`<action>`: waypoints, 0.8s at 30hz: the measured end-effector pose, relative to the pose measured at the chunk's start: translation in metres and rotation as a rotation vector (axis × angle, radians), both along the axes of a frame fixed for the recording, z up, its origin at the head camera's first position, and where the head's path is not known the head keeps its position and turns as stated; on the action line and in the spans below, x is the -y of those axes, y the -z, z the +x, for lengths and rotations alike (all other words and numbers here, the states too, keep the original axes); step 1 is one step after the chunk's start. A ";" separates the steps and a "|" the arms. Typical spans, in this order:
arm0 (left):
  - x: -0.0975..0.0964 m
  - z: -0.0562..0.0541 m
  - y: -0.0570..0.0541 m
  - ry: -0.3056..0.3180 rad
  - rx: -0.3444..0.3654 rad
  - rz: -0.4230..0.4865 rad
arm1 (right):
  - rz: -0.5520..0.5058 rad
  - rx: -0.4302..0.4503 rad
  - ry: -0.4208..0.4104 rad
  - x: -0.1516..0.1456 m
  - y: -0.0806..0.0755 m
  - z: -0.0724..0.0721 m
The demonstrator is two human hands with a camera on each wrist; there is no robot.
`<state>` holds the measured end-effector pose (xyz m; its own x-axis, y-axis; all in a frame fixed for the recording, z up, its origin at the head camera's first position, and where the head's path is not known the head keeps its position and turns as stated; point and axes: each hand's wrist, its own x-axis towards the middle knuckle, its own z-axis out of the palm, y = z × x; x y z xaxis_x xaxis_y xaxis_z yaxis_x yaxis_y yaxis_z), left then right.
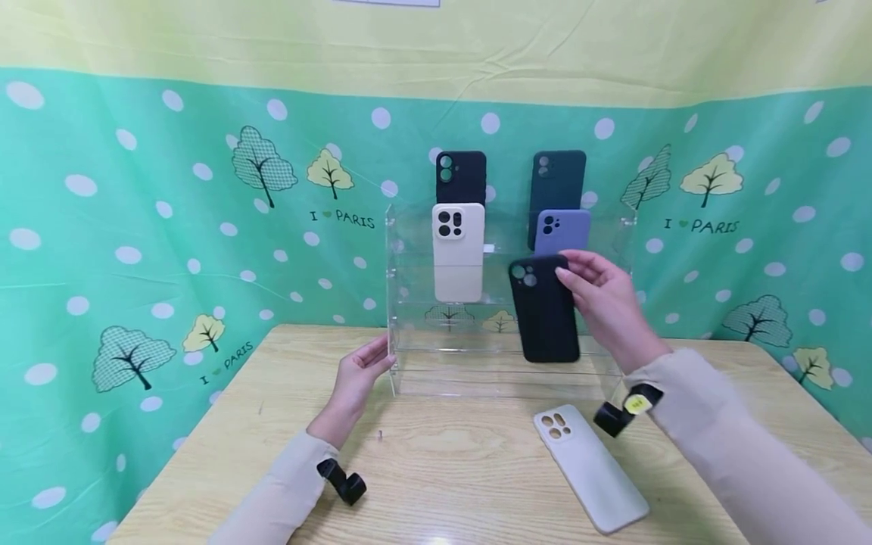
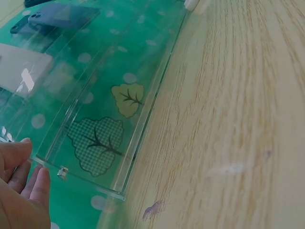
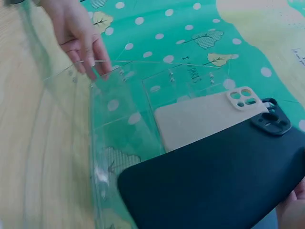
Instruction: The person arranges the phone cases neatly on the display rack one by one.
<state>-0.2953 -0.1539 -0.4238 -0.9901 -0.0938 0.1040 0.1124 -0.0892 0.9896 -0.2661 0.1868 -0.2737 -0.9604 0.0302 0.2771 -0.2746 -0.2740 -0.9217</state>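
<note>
A clear acrylic tiered display stand (image 1: 391,303) stands on the table, holding several phone cases. My left hand (image 1: 356,382) pinches the edge of its left side panel, with thumb and fingers (image 2: 40,183) at that edge in the left wrist view. My right hand (image 1: 609,303) pinches a black phone case (image 1: 550,322) by its upper right edge, in front of the stand's right half. This case is nearly upright, its camera holes at the top left. In the right wrist view, the black case (image 3: 214,181) hides much of the stand, and only part of the right hand (image 3: 293,210) shows.
On the stand are a white case (image 1: 458,280), a black case (image 1: 471,178), a dark green case (image 1: 565,182) and a purple case (image 1: 568,232). A pale case (image 1: 599,477) lies on the wooden table (image 1: 443,469) at front right. A patterned cloth (image 1: 204,227) hangs behind.
</note>
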 end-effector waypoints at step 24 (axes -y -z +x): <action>0.000 0.000 0.000 0.000 0.000 -0.001 | -0.083 -0.320 0.169 0.102 -0.011 -0.061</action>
